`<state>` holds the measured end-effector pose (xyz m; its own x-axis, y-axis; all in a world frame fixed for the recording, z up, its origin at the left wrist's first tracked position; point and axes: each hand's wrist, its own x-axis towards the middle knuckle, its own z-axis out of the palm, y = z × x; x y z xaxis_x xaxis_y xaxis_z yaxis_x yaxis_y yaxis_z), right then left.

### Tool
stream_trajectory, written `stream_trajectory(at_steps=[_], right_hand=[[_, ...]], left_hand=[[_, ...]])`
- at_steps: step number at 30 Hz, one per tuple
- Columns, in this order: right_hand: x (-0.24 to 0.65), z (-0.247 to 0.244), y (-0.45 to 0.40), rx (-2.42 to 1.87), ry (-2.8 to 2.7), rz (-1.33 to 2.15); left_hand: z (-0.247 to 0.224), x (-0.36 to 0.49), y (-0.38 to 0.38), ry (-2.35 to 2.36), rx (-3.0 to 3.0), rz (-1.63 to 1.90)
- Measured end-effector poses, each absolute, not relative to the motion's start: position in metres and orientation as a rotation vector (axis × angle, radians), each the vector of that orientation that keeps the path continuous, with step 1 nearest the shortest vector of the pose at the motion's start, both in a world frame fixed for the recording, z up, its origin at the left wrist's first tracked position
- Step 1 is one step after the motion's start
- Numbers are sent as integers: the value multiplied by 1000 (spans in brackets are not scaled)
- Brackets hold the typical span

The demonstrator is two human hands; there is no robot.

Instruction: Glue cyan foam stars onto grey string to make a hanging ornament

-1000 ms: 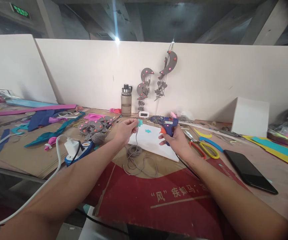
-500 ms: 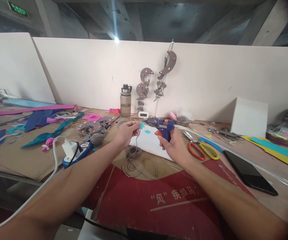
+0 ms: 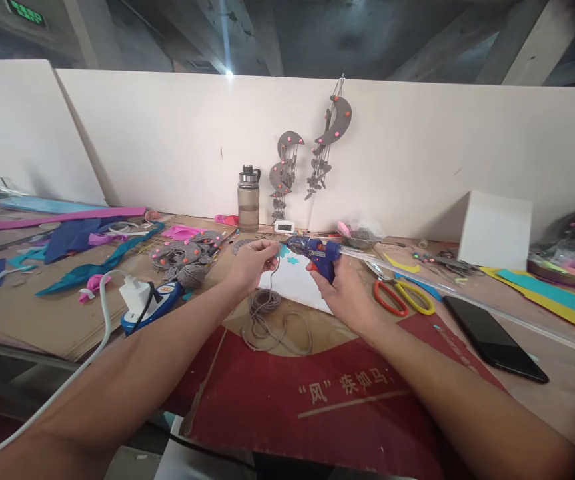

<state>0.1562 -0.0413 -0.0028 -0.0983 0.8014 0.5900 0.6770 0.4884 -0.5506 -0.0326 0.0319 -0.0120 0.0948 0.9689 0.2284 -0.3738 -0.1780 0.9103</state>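
My left hand [image 3: 252, 270] pinches a small teal flower-shaped cutout [image 3: 283, 251] along with a strand of grey yarn. The strand runs down to a loose coil of grey yarn [image 3: 263, 301] on the cardboard. In my right hand [image 3: 350, 295] is a blue hot glue gun [image 3: 323, 257], its fingers wrapped round the handle. The gun's nozzle points left, right at the held cutout; whether they touch I cannot tell. Another teal cutout [image 3: 293, 261] lies on a white sheet [image 3: 300, 283] below the gun.
Scissors [image 3: 407, 297] and a black phone [image 3: 494, 339] lie to the right. A water bottle [image 3: 248, 203] stands at the back, near hanging grey moon ornaments [image 3: 340, 123]. On the left are a power strip [image 3: 152, 310] with a white cable, grey ornament pieces [image 3: 182, 253] and felt scraps.
The glue gun has moved left, bringing its nozzle up to the teal cutout in my left hand. The left hand keeps its pinch, and the whole view has shifted slightly.
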Motion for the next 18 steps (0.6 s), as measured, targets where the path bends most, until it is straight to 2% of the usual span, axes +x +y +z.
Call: stream_trajectory(at_steps=[18], right_hand=[[154, -4, -44, -1311, -1828, 73]], left_hand=[[-11, -32, 31, 753, 1179, 1418]])
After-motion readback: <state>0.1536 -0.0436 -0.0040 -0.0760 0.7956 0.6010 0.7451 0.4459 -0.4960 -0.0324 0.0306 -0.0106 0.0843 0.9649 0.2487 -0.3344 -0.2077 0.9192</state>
